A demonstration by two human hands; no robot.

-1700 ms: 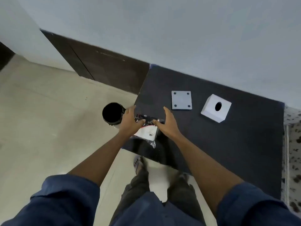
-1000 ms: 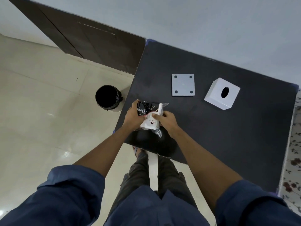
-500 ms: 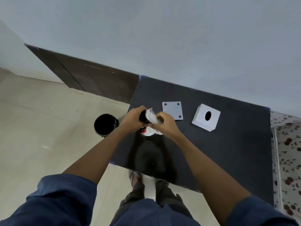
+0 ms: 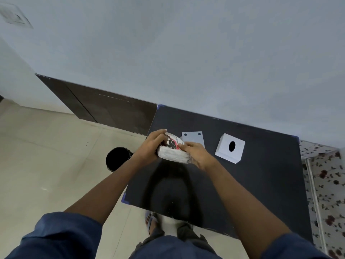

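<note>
Plastic-wrapped tissue pack (black printed top), held above black table; left hand gripped 1 end, right hand pinched wrapper.

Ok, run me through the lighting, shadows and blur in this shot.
Head view: soft, even light; the person's shadow darkens the table in front of them; the plastic-wrapped pack, gripped by left hand and right hand, looks slightly smeared; the wide lens bows straight edges; faint glare on the floor.
</note>
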